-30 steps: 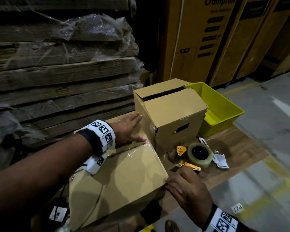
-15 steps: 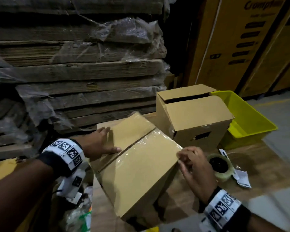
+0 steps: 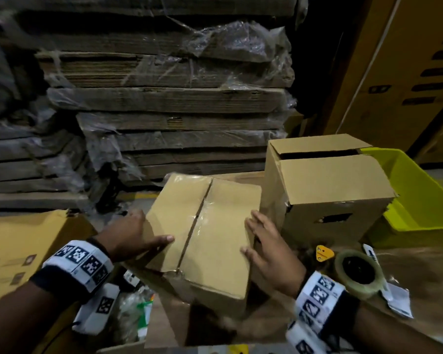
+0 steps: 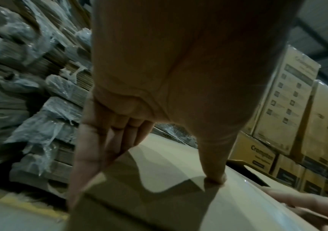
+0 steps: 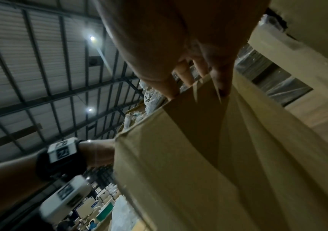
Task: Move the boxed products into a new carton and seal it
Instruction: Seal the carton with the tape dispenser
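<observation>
Seemingly near the end: the carton (image 3: pixel 205 236) has clear tape (image 3: pixel 202 215) along its top seam & sits tilted on the table (image 3: pixel 420 261) beside an untaped box (image 3: pixel 325 190). Left hand (image 3: pixel 128 236) and right hand (image 3: pixel 269 249) clamp its sides, fingers straight, slightly spread. Tape roll (image 3: pixel 358 277) idle nearby. Contents hidden. Right wrist cam shows fingertips (image 5: pixel 223 92) on a carton edge, unclear from head cam

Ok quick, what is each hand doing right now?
Left hand: open, fingers straight, pressing the left side of the taped carton.
Right hand: open, flat against the carton's right side.
</observation>
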Tool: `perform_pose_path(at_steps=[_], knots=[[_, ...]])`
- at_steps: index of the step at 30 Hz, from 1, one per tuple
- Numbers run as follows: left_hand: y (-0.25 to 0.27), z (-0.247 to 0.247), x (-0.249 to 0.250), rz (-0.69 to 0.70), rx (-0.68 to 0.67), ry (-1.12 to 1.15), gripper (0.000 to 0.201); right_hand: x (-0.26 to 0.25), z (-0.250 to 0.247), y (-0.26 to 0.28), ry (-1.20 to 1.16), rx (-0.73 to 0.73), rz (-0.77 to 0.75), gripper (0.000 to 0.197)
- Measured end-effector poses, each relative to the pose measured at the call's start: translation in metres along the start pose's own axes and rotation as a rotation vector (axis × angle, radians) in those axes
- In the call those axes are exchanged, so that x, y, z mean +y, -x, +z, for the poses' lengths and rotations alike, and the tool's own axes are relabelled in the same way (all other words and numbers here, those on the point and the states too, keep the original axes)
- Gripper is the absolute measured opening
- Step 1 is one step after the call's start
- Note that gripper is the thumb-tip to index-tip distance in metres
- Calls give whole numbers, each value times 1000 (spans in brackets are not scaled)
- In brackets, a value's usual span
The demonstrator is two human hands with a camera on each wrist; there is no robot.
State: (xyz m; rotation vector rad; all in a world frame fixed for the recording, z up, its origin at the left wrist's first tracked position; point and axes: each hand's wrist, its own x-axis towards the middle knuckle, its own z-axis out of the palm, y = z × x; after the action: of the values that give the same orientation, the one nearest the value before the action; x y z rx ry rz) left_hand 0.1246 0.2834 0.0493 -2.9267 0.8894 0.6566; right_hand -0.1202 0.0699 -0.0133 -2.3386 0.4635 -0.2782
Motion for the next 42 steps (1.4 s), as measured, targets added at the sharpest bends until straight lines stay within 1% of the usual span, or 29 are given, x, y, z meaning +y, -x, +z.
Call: perform_pose_path(at_steps=[1, 2, 4, 5, 7, 8, 9, 10, 11, 12, 14, 15, 16, 18, 23, 26, 28, 30, 32, 33, 36, 38, 39, 40, 41, 42], knots=[[2, 1, -2, -8, 7, 0, 104, 1, -3, -12, 3, -7, -19, 61], [5, 2, -3, -20, 16, -3, 97, 2, -6, -23, 22, -16, -32, 58], [7, 2, -3, -40, 46, -9, 74, 2, -15, -40, 111, -47, -32, 56], [7, 2, -3, -51, 86, 16, 61, 1, -19, -47, 168, -68, -28, 55], [1, -2, -2, -68, 236, 81, 44, -3, -27, -58, 266, -111, -26, 55], [-6, -2, -1, -43, 324, 116, 44, -4, -30, -60, 318, -126, -29, 56], [-14, -2, 1, 14, 390, 139, 52, -6, -31, -62, 372, -130, -41, 58], [-21, -1, 4, 70, 410, 153, 61, -6, -30, -64, 411, -136, -56, 60], [-29, 1, 8, 94, 385, 165, 67, -7, -29, -65, 426, -150, -63, 63], [-36, 3, 12, 75, 343, 184, 69, -9, -27, -66, 426, -169, -61, 65], [-47, 9, 12, 13, 266, 275, 59, -8, -24, -66, 416, -187, -46, 68], [-51, 12, 10, 11, 245, 302, 52, -8, -23, -65, 407, -185, -40, 68], [-51, 13, 9, 17, 235, 312, 49, -7, -22, -63, 395, -183, -36, 69], [-52, 16, 5, 28, 253, 308, 50, -6, -20, -59, 348, -176, -10, 70], [-51, 12, 0, 34, 279, 220, 52, -5, -14, -55, 232, -196, 154, 75], [-45, 0, 1, 29, 257, 118, 49, -11, -12, -61, 228, -205, 163, 71], [-41, -10, 4, 22, 205, 42, 46, -14, -16, -72, 219, -214, 163, 68], [-34, -18, 6, 29, 142, 26, 45, -11, -24, -83, 213, -230, 139, 68], [-27, -21, 5, 49, 91, 113, 49, -7, -36, -85, 241, -249, 96, 69], [-23, -21, 3, 62, 82, 153, 55, -7, -43, -81, 255, -259, 76, 69], [-2, -10, 6, 67, 42, 232, 72, 0, -61, -48, 237, -285, 53, 66], [11, 3, 7, 68, -4, 239, 85, 14, -65, -17, 169, -316, 37, 74], [15, 10, 6, 63, -5, 239, 91, 23, -63, -2, 130, -316, 14, 80], [21, 13, 9, 54, 3, 260, 94, 32, -59, 11, 105, -294, -16, 83], [24, 15, 13, 45, 22, 300, 94, 40, -53, 20, 101, -252, -37, 80], [28, 16, 18, 42, 45, 338, 90, 47, -48, 25, 99, -190, -47, 72]])
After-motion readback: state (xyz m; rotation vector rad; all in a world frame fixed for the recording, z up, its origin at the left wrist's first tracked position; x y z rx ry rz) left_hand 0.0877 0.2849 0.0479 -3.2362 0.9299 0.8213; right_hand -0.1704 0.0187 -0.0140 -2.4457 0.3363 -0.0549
